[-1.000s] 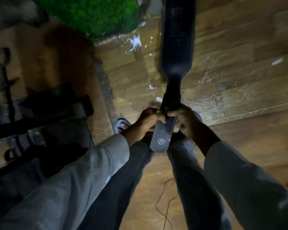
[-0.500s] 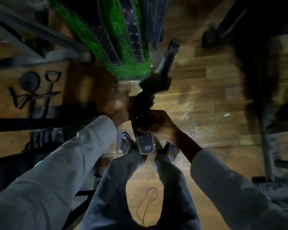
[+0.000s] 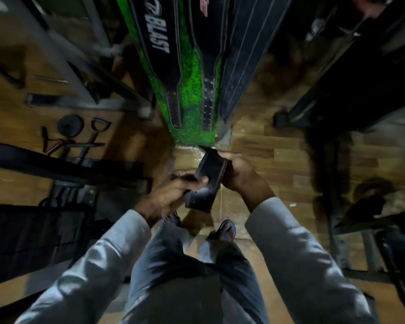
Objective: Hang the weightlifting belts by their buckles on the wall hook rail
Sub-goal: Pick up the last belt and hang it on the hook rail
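Two hands: both grip one black belt (image 3: 207,181) at frame centre, above the wooden floor (image 3: 278,164).
Left hand (image 3: 173,190): at 9 o'clock of the belt, fingers (image 3: 198,180) wrapped over its face, clenched on it.
Right hand (image 3: 240,174): at 3 o'clock of the belt, clasping its edge and upper end.
Belt in hand: folded or bunched; its buckle cannot be made out.
Hanging belts: three at 12 o'clock, against a green moss-like panel (image 3: 189,90) — one lettered "BLAST" (image 3: 160,40), a studded belt (image 3: 208,66) beside it, a stitched dark belt (image 3: 248,54) at 1 o'clock.
Hook rail: out of frame.
Floor at 9 o'clock: a weight plate (image 3: 70,125) and cable handles (image 3: 98,127), near a dark bench.
Feet: sandals (image 3: 226,229) at 6 o'clock of the belt.
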Demonstrator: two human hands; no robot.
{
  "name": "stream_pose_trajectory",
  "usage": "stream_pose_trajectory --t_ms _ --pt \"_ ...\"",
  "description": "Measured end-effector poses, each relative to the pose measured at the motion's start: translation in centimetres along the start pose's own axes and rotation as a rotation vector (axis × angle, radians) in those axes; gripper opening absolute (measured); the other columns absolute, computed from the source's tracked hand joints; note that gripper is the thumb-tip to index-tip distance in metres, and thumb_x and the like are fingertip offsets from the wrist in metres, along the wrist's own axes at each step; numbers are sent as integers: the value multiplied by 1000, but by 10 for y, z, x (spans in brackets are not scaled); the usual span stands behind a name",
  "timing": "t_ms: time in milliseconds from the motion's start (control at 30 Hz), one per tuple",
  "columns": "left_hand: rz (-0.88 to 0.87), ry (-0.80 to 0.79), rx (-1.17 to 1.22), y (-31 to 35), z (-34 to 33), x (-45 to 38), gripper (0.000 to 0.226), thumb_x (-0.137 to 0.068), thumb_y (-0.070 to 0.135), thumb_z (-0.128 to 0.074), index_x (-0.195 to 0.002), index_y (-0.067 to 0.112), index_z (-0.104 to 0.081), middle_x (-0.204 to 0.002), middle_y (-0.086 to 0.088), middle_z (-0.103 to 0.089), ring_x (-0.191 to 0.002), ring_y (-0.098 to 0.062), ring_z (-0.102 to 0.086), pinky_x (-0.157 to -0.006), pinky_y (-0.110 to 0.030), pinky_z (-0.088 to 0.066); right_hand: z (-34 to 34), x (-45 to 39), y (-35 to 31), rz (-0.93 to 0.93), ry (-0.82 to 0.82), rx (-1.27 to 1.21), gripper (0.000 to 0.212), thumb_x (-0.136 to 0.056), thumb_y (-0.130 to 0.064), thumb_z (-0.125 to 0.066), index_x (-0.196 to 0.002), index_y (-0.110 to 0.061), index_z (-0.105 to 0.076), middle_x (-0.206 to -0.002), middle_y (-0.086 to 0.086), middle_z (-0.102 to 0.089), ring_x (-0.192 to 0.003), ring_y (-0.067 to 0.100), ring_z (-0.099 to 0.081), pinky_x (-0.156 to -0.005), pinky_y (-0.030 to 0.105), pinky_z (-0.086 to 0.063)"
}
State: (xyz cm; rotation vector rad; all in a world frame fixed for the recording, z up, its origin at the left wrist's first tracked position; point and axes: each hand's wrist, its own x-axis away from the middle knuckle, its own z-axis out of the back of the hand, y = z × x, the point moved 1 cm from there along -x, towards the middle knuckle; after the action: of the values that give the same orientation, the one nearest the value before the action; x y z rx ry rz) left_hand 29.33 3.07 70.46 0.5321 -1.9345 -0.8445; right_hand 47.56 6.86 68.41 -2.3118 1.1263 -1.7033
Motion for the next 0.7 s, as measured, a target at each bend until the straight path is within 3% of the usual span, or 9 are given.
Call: stream_pose_trajectory --t_ms 133,233,300,367,433,500,567,633,700 --pt "34 77 253 11 -5 37 21 -82 18 -66 -96 4 -74 -89 -8 -78 -80 -14 -73 -65 -21 -59 -46 23 -26 87 9 154 22 -88 -21 -75 -106 -9 -73 -95 19 -72 -68 26 -69 -64 29 -58" --pt "-25 127 373 45 8 46 69 -90 65 -51 -100 0 -74 -90 -18 -75 -69 -20 -72 -58 -28 -59 -67 38 -42 129 -33 205 29 -62 -29 -89 -87 -18 -78 -100 15 -59 -72 26 -54 -74 35 -47" --pt "-18 173 502 79 23 43 92 -82 88 -36 -80 4 -76 -78 -13 -68 -59 -21 -64 -52 -25 -55 -85 53 -48 169 -104 242 29 -63 -30 -90 -87 -17 -81 -102 13 -72 -88 32 -66 -94 40 -52" --pt "-19 216 572 115 33 40 97 -73 93 -47 -97 3 -72 -98 -19 -62 -82 -30 -61 -83 -35 -59 -106 73 -51 205 -156 303 33 -68 -32 -89 -94 -14 -79 -117 17 -74 -108 37 -69 -110 54 -49" --pt "-1 258 546 142 34 41 76 -75 71 -70 -111 4 -65 -111 -21 -62 -95 -31 -58 -102 -42 -46 -121 85 -52 216 -195 355 36 -71 -32 -87 -99 -12 -78 -122 20 -71 -108 36 -67 -109 57 -46" --pt "-57 293 458 146 43 49 33 -90 32 -65 -77 1 -66 -72 -15 -66 -61 -22 -59 -78 -30 -50 -124 92 -53 230 -218 443 44 -78 -31 -84 -113 -5 -76 -120 20 -74 -100 31 -69 -99 50 -57" --pt "-79 292 452 144 55 55 37 -95 8 -52 -60 1 -62 -60 -12 -63 -47 -17 -61 -63 -25 -57 -122 95 -57 243 -213 590 47 -82 -32 -84 -117 -2 -74 -103 14 -79 -83 23 -73 -75 33 -63" --pt "-60 317 472 153 58 60 21 -94 0 -47 -88 -4 -66 -81 -19 -73 -66 -24 -74 -69 -32 -64 -118 93 -60 256 -161 724 56 -73 -41 -91 -107 0 -73 -90 5 -76 -70 18 -68 -63 26 -54" --pt "-151 270 515 158 69 62 29 -90 -6 -47 -113 -8 -65 -96 -21 -77 -83 -29 -77 -78 -37 -64 -121 92 -67 266 -143 750 44 -74 -43 -90 -96 -12 -68 -84 0 -69 -59 9 -61 -51 23 -50"
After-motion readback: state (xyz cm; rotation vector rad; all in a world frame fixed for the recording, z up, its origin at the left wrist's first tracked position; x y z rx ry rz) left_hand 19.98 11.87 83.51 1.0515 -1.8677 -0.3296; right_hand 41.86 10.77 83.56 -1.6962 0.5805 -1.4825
